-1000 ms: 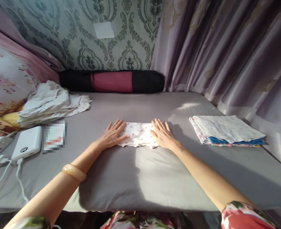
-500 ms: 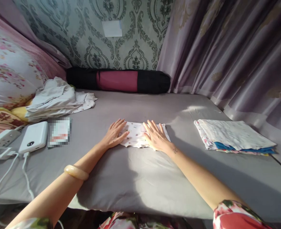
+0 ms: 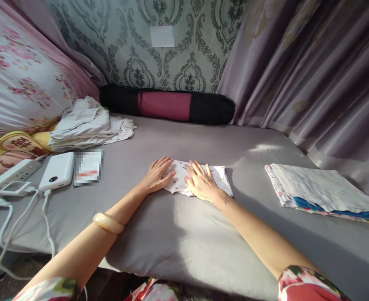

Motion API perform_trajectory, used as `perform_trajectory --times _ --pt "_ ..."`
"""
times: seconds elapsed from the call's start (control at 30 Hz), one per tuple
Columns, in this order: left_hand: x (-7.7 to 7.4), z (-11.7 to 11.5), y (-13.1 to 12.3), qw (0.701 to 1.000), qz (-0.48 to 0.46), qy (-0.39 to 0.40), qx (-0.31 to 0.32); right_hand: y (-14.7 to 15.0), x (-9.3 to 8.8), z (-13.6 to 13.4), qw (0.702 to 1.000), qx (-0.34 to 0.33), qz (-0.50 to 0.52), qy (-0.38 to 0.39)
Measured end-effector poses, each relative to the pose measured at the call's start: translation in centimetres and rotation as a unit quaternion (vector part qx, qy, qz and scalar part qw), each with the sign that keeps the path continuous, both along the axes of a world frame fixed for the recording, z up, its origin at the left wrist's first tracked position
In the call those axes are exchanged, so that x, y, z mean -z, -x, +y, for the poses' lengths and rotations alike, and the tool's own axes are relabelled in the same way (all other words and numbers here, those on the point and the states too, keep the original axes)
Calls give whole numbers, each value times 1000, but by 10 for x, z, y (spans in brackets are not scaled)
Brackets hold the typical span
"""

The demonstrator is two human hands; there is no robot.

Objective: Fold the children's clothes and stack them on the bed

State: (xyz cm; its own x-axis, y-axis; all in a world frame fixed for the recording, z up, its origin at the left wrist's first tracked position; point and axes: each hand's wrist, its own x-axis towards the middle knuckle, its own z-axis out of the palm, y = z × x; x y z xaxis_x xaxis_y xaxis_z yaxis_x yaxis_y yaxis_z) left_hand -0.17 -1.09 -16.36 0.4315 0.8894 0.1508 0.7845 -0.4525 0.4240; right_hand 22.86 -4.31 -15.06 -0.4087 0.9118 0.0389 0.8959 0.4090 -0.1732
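Note:
A white cloth with small printed marks (image 3: 179, 180) lies folded flat on the grey bed sheet (image 3: 159, 234). My left hand (image 3: 159, 175) rests palm down on its left end, fingers stretched out. Over its right half lies my right hand (image 3: 203, 182), flat with the fingers spread, hiding part of the fabric. Neither hand grips anything. A pale bangle (image 3: 108, 223) circles my left forearm.
Folded cloths (image 3: 322, 188) are stacked at the right. A heap of pale cloth (image 3: 84, 125) sits back left, near a white power bank (image 3: 57, 170), power strip (image 3: 11, 177) and cables. A black and maroon long bag (image 3: 165, 105) lies along the wall.
The view has shifted slightly left, so most things appear further right. My right hand has slid a little leftward over the cloth, uncovering more of its right end. Both hands stay flat.

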Motion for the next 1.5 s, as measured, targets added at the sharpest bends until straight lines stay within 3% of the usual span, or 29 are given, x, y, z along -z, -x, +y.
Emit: perform_trajectory --times 0.17,0.33,0.47,0.6,0.73,0.87,1.07,1.33,1.5 --pt "-1 1 0 1000 -17 7 -11 3 5 2 1000 0 -10 -5" --pt "-5 2 4 993 -99 28 -56 17 -2 8 999 -9 -18 -28" --pt "-7 4 6 984 -147 41 -90 33 3 12 999 -26 0 -35" --pt "-7 4 6 981 -166 44 -88 33 8 12 999 -24 4 -30" --pt "-6 5 6 977 -185 52 -88 36 0 13 999 -21 -10 -22" --pt "-3 7 6 976 -198 44 -83 58 -7 17 999 -26 -4 -39" --pt "3 10 8 967 -233 46 -89 86 5 20 998 -48 25 -24" --pt "5 10 10 975 -196 17 -100 87 6 21 996 -38 84 10" --pt "6 14 10 981 -136 -14 -137 57 -9 26 969 -33 245 20"
